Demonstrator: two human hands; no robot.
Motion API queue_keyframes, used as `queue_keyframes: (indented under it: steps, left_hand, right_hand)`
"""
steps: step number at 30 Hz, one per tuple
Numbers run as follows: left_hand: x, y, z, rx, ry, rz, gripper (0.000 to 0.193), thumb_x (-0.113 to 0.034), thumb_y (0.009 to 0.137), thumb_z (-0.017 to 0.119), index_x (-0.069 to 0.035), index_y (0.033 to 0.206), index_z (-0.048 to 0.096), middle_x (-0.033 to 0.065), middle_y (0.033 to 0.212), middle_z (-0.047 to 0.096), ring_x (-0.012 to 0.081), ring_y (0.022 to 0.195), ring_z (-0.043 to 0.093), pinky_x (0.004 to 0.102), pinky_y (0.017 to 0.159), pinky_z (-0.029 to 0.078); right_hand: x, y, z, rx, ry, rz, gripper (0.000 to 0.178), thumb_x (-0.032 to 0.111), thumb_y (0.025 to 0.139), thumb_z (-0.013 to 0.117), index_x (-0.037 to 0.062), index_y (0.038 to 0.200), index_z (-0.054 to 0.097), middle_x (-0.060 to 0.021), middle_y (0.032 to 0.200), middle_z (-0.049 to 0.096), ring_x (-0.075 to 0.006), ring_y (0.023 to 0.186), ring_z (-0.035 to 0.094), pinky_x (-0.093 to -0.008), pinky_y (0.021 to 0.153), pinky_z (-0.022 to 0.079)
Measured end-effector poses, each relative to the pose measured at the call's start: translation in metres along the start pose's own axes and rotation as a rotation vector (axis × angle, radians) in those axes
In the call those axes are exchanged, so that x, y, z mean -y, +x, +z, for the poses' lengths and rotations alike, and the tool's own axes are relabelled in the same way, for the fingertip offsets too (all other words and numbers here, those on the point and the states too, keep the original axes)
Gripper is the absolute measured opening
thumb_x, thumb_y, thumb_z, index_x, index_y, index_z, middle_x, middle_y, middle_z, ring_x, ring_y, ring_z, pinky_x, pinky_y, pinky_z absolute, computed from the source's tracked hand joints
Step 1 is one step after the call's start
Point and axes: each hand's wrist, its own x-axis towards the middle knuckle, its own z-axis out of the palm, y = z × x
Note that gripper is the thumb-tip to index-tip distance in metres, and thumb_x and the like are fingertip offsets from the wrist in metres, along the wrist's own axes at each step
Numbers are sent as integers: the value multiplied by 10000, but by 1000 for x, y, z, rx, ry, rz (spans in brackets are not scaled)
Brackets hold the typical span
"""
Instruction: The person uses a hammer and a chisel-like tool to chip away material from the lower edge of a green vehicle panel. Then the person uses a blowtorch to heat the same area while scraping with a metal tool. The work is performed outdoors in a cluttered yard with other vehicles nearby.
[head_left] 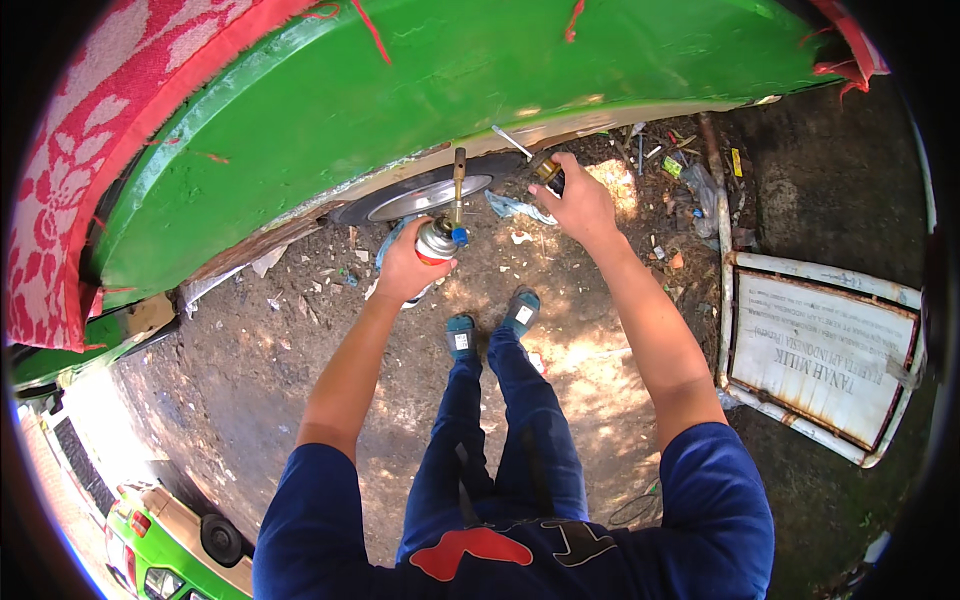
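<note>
Two hands: both were raised toward the green bodywork, forearms coming up from the lower edge in short blue sleeves.
Legs and feet: blue trousers and a pair of blue shoes (490,325) stood on bare dirt ground (300,400), toes toward the vehicle.
Left hand: the left hand (408,268) had its fingers wrapped closed around a small gas canister (436,242), silver with a red band, held upright.
Torch: a brass torch tube (458,185) rose from the canister's top, a blue knob at its base; no flame could be seen at the tip.
Right hand: the right hand (578,205) was curled shut on a small dark and brass-coloured object (547,171); what it was I could not tell.
Position: the two hands were near each other but apart, the canister just below the edge of the panel.
Progress: judging by the unlit tip and the tube standing clear of the metal, the work on the panel looked not yet started; the readying of the torch seemed the stage in hand.
Wheel: a silver hubcap (430,197) and dark tyre showed beyond the torch, under the arch.
Body panel: the green panel (420,80) curved overhead, its lower edge scraped and pale.
Cloth: a red patterned cloth (70,150) hung over the left part.
Ground further out: scattered litter (680,160), and a white rust-framed signboard (820,355) lying flat to the right.
</note>
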Motion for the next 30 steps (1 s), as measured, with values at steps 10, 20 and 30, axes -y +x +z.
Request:
queue_keyframes:
  steps: [10,20,30]
  left_hand:
    - [-20,19,5,18,37,10,826,-329,647,881,-48,1332,513,185,1221,639,317,1126,635,390,972,494]
    - [-14,28,11,30,-25,48,817,-265,636,898,-34,1320,515,165,1206,645,275,1109,644,367,974,487]
    - [6,13,-13,37,-44,42,813,-336,629,896,-70,1304,530,186,1192,649,351,1114,631,406,964,495]
  right_hand:
    - [-18,-7,-11,-66,19,62,422,292,871,670,98,1233,571,-147,1160,661,-370,963,674,-464,818,541]
    - [-27,0,-7,-151,4,-59,445,299,848,753,162,1241,599,-118,1022,680,-349,919,676,-436,789,538]
    - [-21,17,2,-312,-153,-301,302,290,872,719,202,1160,703,-64,843,656,-276,746,657,-397,625,531]
